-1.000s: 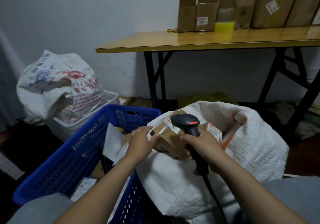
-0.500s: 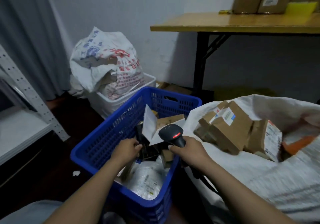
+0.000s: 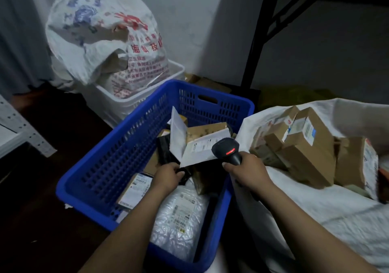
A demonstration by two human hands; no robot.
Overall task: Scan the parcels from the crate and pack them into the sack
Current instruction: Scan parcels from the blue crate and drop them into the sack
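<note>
Two hands at work, one crate (image 3: 99, 167) — entry for the pick-up step.

- Left hand (image 3: 168, 178): inside the crate, near its middle. Fingers are curled round the near end of a dark parcel (image 3: 165, 152), and the grip looks closed on it.
- Dark parcel: the long axis runs from the hand toward the crate's far wall, leaning slightly left. Its right side is tucked under a white envelope (image 3: 200, 150). No label shows.
- Right hand (image 3: 249, 172): over the crate's right rim, wrapped round the scanner (image 3: 226, 148) handle. The red light is lit and the head points toward the crate's middle, just beside the envelope.
- Sack (image 3: 315, 213): against the crate's right side, mouth open, with boxes (image 3: 305, 146) inside.
- Mailer (image 3: 179, 220): at the crate's near end, under the left wrist.

Judgement: the parcel lies left of the scanner and close to it, with the left hand already on it. The next move probably needs it drawn toward the near wall — out from under the envelope — then turned label-up. The envelope may slide along with it.
</note>
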